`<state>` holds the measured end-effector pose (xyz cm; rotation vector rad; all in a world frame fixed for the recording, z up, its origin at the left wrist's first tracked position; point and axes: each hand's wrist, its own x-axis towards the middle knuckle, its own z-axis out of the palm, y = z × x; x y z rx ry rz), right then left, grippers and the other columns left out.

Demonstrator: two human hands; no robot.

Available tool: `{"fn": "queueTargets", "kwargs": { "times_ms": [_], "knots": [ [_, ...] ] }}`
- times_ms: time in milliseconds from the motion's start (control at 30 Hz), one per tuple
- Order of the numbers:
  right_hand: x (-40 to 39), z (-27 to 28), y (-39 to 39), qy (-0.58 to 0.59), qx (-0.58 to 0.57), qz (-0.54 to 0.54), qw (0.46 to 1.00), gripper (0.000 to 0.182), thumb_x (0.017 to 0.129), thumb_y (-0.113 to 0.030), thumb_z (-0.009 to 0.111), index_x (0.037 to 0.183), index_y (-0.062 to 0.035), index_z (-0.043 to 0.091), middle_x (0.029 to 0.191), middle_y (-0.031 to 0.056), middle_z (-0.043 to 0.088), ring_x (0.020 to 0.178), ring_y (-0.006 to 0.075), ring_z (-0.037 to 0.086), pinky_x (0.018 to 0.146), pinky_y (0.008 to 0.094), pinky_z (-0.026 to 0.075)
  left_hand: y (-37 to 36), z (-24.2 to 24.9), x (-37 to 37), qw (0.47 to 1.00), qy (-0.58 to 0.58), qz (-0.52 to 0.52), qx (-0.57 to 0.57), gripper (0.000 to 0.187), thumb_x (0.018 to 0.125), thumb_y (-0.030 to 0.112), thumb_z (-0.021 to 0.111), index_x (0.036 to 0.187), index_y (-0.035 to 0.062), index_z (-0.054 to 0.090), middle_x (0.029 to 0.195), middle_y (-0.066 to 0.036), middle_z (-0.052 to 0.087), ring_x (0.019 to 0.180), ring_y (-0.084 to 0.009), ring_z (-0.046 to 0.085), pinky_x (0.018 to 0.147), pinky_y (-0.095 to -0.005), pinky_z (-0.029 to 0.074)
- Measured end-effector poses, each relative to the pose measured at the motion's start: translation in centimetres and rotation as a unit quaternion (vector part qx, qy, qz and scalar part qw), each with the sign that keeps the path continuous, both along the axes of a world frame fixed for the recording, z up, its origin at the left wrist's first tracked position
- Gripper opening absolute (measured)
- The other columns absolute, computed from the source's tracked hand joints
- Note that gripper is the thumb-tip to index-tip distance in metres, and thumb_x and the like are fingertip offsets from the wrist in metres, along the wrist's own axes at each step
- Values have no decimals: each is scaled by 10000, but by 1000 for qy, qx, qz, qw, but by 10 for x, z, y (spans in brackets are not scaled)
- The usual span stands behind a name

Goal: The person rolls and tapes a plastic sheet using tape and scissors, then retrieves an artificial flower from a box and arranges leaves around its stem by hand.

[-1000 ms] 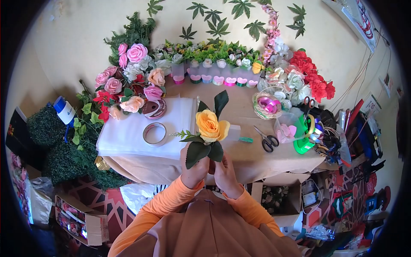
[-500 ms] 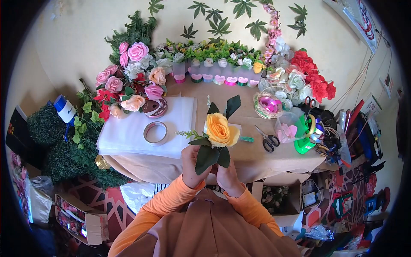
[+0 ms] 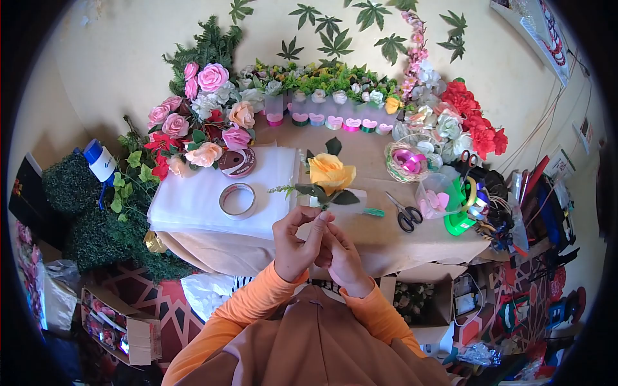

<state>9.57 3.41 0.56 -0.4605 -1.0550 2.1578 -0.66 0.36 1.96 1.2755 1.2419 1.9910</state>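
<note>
An artificial yellow rose [image 3: 331,172] with dark green leaves and a pale green sprig stands upright above the table's front edge. My left hand [image 3: 295,239] pinches its stem just below the leaves, thumb and fingers closed. My right hand [image 3: 344,258] is closed on the lower stem, touching the left; its fingers partly hide the stem. Behind the rose lies a white rolled piece [image 3: 353,199], partly covered, beside a small green item [image 3: 373,211]. Black-handled scissors [image 3: 407,215] rest to the right. A tape roll [image 3: 222,201] sits on white sheets [image 3: 187,206] at the left.
Behind are a brown ribbon spool [image 3: 237,168], frosted flower boxes [image 3: 341,114] and pink roses [image 3: 214,78]. To the right stand a ribbon basket [image 3: 393,168], a clear tub [image 3: 426,204] and a green tape dispenser [image 3: 459,222]. Cardboard boxes [image 3: 145,338] lie on the floor.
The rose has tipped away from me, its leaves now lower around the bloom. My hands have shifted their grip, and more of the fingers shows below the flower.
</note>
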Motion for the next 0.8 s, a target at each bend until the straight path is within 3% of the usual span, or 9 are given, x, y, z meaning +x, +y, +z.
{"fn": "queueTargets", "kwargs": {
  "times_ms": [67, 133, 200, 367, 467, 533, 567, 667, 800],
  "knots": [
    [1, -4, 3, 20, 5, 36, 999, 234, 965, -262, 377, 900, -89, 521, 599, -78, 404, 477, 18, 335, 426, 174, 257, -1, 4, -1, 999, -28, -13, -9, 89, 832, 40, 578, 842, -46, 560, 789, -108, 645, 731, -110, 597, 668, -225, 471],
    [1, -8, 4, -10, 87, 57, 995, 266, 968, -278, 364, 903, -75, 523, 650, -46, 461, 508, 48, 412, 461, 183, 329, -4, 9, -1, 998, -56, -25, -19, 100, 841, 52, 578, 847, -45, 553, 792, -108, 644, 723, -113, 600, 660, -223, 473],
    [5, -5, 4, -37, 104, 79, 991, 282, 969, -279, 358, 911, -59, 526, 687, -30, 485, 560, 61, 452, 514, 188, 364, -6, 13, -4, 985, -148, -57, -67, 117, 849, 73, 581, 870, -36, 544, 785, -102, 641, 712, -115, 601, 636, -217, 468],
    [4, -9, 8, -46, 189, 75, 978, 303, 967, -286, 359, 977, -27, 516, 777, 5, 529, 721, 79, 515, 657, 211, 417, -3, 10, -9, 989, -140, -49, -14, 106, 856, 72, 575, 881, -27, 543, 773, -92, 637, 688, -100, 593, 593, -216, 469],
    [9, -1, 13, -64, 198, -18, 978, 257, 944, -245, 434, 1038, -12, 490, 818, 14, 529, 787, 78, 504, 720, 228, 411, -2, 7, -11, 986, -154, -67, -4, 96, 856, 63, 572, 887, -22, 542, 771, -89, 638, 671, -103, 595, 568, -216, 470],
    [16, 13, 16, -90, 233, -122, 961, 263, 890, -165, 533, 1095, -23, 452, 927, 33, 512, 847, 91, 493, 745, 237, 399, -2, 7, -11, 984, -160, -76, 4, 91, 855, 61, 571, 889, -18, 541, 773, -89, 639, 659, -107, 596, 554, -215, 469],
    [18, 18, 17, -91, 233, -122, 961, 263, 890, -165, 533, 1095, -23, 452, 927, 33, 512, 847, 91, 493, 745, 237, 399, -3, 9, -10, 982, -165, -87, -15, 96, 852, 66, 577, 890, -14, 540, 774, -88, 640, 650, -108, 597, 548, -213, 466],
    [26, 31, 26, -51, 339, -237, 909, 488, 778, -77, 629, 1200, -37, 387, 1083, 57, 453, 957, 128, 447, 801, 255, 370, -4, 10, -7, 979, -168, -103, -51, 109, 847, 76, 590, 891, -8, 538, 777, -87, 642, 635, -106, 596, 536, -206, 459],
    [30, 58, 30, -64, 424, -304, 851, 596, 717, -26, 660, 1244, -40, 381, 1143, 74, 436, 992, 141, 434, 817, 261, 376, -3, 3, 1, 981, -144, -114, -69, 130, 837, 86, 608, 893, -12, 543, 777, -81, 642, 621, -88, 586, 521, -195, 451]
  ]
}}
